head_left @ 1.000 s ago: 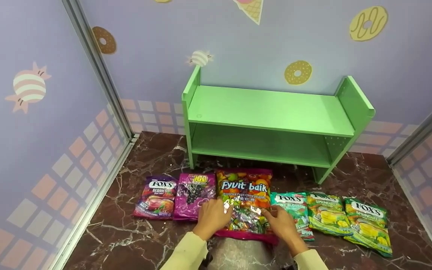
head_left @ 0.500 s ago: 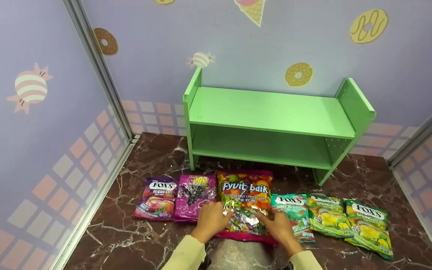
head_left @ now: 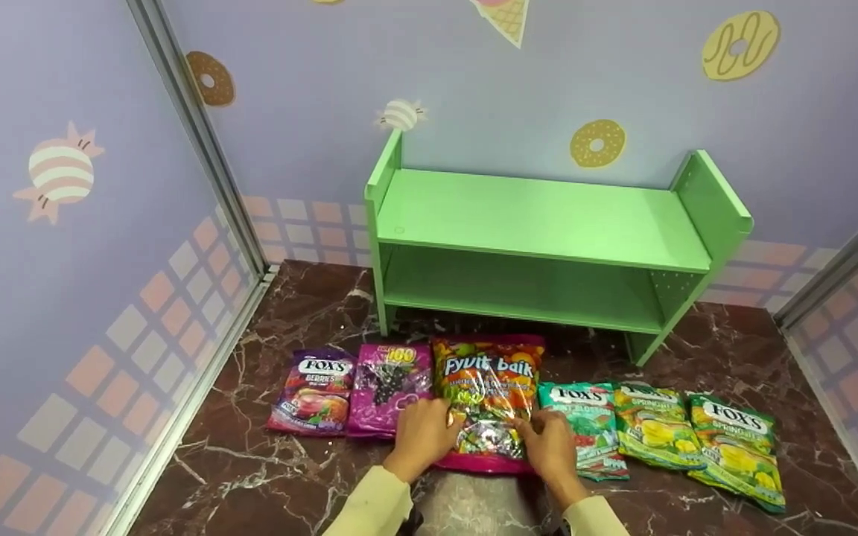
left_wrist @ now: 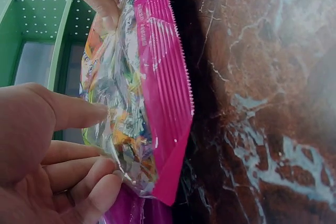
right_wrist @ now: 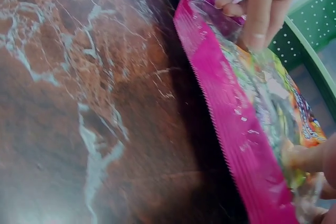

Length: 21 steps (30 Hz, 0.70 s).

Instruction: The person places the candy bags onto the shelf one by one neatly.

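Observation:
A large "Fyvit baik" fruit chewy candy bag (head_left: 485, 383) lies on the dark red marble surface, bordered in magenta, with a clear lower part showing wrapped sweets. My left hand (head_left: 421, 434) pinches its left side, thumb on top and fingers at the edge. On the opposite side my right hand (head_left: 550, 445) grips the bag, its thumb pressing the clear film. In the left wrist view the ribbed magenta end seal (left_wrist: 163, 72) sticks out toward me. Close to my left hand is a purple grape candy bag (head_left: 388, 387); a teal Fox's mint bag (head_left: 585, 424) lies beside my right.
A green two-tier shelf (head_left: 541, 219) stands behind the bags, against a lilac wall (head_left: 310, 134). A Fox's berries bag (head_left: 313, 391) ends the row at left. Two yellow-green Fox's bags, a nearer one (head_left: 656, 428) and an outer one (head_left: 738, 450), lie at right.
My right hand has shifted slightly left, inward along the bag's side. The bag's clear part now looks more bunched, and its right lower corner has drawn in. The other bags stay put.

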{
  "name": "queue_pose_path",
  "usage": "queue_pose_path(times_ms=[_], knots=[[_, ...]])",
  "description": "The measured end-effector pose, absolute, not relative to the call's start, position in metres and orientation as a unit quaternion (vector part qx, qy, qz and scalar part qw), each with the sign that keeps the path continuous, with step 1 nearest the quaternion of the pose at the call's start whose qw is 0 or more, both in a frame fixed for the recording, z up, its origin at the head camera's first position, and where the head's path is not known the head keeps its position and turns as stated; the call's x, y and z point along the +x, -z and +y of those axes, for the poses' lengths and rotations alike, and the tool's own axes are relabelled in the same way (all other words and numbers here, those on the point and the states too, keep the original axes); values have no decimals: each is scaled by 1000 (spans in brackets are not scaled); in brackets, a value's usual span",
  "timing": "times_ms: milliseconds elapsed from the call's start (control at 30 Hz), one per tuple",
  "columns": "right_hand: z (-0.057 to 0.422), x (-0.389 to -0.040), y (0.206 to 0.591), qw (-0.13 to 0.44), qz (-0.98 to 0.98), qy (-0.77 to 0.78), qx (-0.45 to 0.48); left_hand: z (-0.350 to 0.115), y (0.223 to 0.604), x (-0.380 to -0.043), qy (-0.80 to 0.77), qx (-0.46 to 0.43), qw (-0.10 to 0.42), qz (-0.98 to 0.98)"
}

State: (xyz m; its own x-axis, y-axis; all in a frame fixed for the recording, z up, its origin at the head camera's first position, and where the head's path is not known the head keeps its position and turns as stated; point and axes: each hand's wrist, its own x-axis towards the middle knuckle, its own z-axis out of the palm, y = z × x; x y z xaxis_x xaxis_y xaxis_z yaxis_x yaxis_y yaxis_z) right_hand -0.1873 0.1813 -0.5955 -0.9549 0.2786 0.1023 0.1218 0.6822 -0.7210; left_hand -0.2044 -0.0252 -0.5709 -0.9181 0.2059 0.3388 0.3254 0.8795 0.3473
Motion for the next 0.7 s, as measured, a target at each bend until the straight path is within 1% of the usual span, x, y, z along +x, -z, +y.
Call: queue_pose_path(times_ms=[133,267,433,700], knots=[[176,-189,597,154,-908,-377,-101,-26,569,-205,213,-132,151,-956],[172,-190,596,189,-900,-380,-99,-27,566,-205,224,-124,131,-958],[173,-190,592,209,-885,-407,-89,-25,565,-205,234,-120,126,-957],[173,-189,582,256,-847,-465,-26,-25,567,-206,255,-128,151,-947]])
